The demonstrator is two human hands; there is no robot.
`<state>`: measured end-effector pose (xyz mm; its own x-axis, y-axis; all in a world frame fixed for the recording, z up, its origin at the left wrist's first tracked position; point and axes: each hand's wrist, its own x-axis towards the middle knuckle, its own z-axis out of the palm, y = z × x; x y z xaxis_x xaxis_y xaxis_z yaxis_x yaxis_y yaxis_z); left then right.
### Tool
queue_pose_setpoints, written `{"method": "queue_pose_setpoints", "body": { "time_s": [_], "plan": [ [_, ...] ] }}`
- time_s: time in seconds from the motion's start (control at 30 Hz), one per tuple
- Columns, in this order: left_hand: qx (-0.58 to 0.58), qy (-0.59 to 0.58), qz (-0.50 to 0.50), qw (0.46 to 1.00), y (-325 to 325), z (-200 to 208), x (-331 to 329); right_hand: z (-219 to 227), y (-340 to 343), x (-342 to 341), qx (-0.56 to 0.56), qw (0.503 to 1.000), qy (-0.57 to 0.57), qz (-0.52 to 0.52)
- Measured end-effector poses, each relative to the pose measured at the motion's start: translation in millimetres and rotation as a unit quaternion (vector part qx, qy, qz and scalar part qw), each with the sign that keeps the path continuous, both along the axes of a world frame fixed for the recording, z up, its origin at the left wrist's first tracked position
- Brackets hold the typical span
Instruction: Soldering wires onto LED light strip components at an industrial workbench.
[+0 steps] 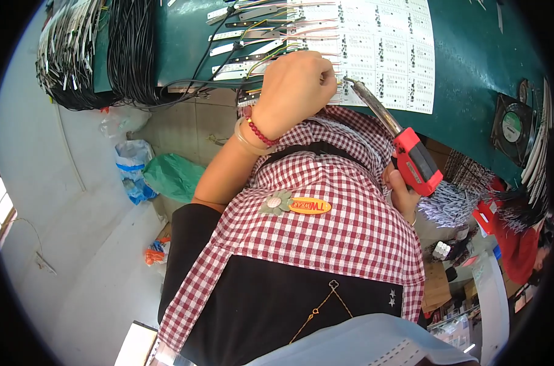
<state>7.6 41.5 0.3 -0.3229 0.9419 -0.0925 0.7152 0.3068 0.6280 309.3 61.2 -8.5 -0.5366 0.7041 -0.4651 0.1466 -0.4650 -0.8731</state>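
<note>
Points the red-and-black soldering iron (405,140) at the near edge of the white board sheet (399,36), perhaps touching. Looks rigid and fairly light, probably hot along the metal shaft (378,108); best taken by the plastic handle (420,163). Grips it there with the right hand (403,194), low beside the checked apron (350,244). Bends the left hand (298,85) over the sheet's corner with fingertips hidden; cannot tell whether pinching anything.

I wear a red-and-white checked apron (325,244) with a grey-green flower patch (275,203), black top (258,299), gold necklace (315,312); my left wrist (268,120) has a red bead bracelet (260,133) and pale bangle (243,140).
</note>
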Motion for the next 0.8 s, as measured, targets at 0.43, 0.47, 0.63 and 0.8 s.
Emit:
{"method": "queue_pose_setpoints", "body": {
  "time_s": [0.43,0.47,0.63,0.8],
  "plan": [
    [0.004,0.008,-0.019,1.000,3,0,-8,0,-7,-9,0.087,0.994,-0.069,0.013],
    [-0.005,0.011,-0.015,1.000,4,1,-8,-2,-5,-8,0.085,0.994,-0.062,0.035],
    [-0.006,0.028,-0.010,1.000,4,-2,-7,2,-7,-12,0.026,1.000,-0.016,0.004],
    [-0.022,0.042,-0.016,0.999,5,-2,-7,3,-10,-10,-0.007,0.999,0.006,-0.045]
  ]
}}
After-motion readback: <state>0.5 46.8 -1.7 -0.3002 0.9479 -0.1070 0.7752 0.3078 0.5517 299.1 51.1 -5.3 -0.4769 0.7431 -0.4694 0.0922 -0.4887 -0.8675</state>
